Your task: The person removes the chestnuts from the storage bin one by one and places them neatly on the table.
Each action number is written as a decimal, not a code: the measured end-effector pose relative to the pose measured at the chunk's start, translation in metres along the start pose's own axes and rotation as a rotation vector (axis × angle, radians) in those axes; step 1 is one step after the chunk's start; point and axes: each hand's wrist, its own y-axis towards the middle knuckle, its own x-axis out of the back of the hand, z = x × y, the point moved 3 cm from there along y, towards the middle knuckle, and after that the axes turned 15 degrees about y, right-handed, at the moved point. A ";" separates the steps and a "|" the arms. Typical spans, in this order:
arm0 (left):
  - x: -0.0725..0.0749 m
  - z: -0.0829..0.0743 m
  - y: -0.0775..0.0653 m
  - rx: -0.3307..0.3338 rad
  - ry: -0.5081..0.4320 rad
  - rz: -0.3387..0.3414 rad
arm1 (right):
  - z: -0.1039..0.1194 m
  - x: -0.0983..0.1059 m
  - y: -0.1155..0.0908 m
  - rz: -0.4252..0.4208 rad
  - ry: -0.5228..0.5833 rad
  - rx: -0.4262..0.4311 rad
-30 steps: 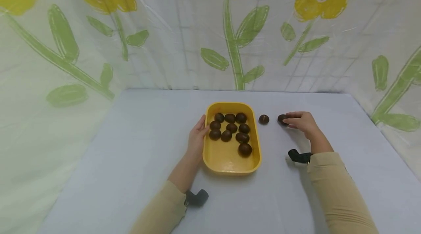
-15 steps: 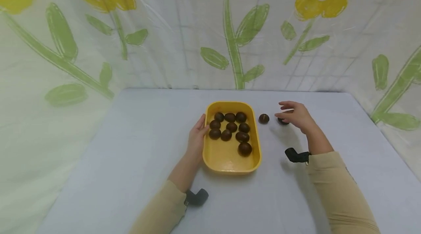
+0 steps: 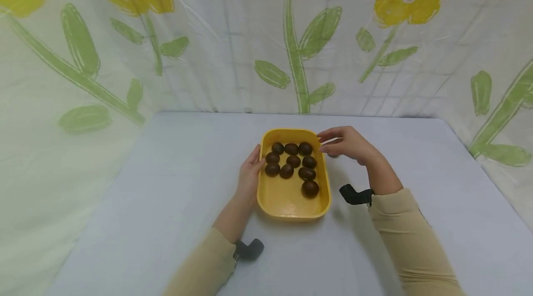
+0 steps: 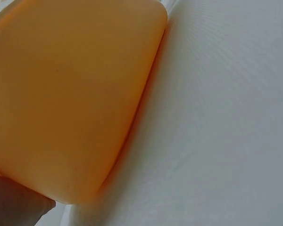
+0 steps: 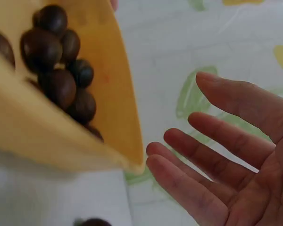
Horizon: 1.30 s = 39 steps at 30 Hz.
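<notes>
My left hand (image 3: 248, 176) grips the left side of a yellow plastic tray (image 3: 276, 201), thumb at the rim. In the left wrist view, the tray's outer wall (image 4: 75, 89) covers most of the picture. Several dark brown chestnuts (image 3: 286, 171) lie inside it, mostly in the far half and along the right wall. My right hand (image 3: 351, 145) hovers by the tray's far right edge. In the right wrist view its fingers (image 5: 203, 157) are spread apart and hold nothing. One chestnut (image 3: 333, 155) peeks out below that hand.
A white-covered table (image 3: 187, 185) lies beneath everything. Behind it hangs a whitish plastic sheet (image 3: 208, 55) with printed yellow flowers and green stems. A black wrist device (image 3: 356, 195) sits on the right wrist, another (image 3: 250, 249) on the left.
My right hand has let go of the outer chestnut right of the tray and moved left to the tray's rim. That chestnut is now out of sight behind the hand. The left hand stays put.
</notes>
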 end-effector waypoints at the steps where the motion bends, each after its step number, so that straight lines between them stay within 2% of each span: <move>1: 0.000 0.000 0.000 0.000 0.001 -0.002 | 0.001 -0.004 0.001 0.023 0.015 -0.005; 7: 0.001 0.000 0.001 -0.005 0.024 -0.021 | 0.010 -0.033 0.005 0.148 -0.008 -0.033; 15: 0.001 0.003 0.003 0.012 0.024 -0.027 | 0.013 -0.067 0.009 0.267 -0.181 -0.129; 18: 0.001 0.003 0.003 0.016 0.025 -0.029 | 0.011 -0.073 0.008 0.319 -0.235 -0.171; 23: 0.001 0.001 0.003 0.022 0.030 -0.030 | 0.008 -0.078 0.008 0.395 -0.266 -0.211; 32: 0.002 0.001 0.003 0.043 0.021 -0.034 | 0.004 -0.088 0.008 0.450 -0.383 -0.257; 39: 0.000 0.001 0.003 0.016 0.007 -0.034 | 0.000 -0.097 0.009 0.476 -0.436 -0.269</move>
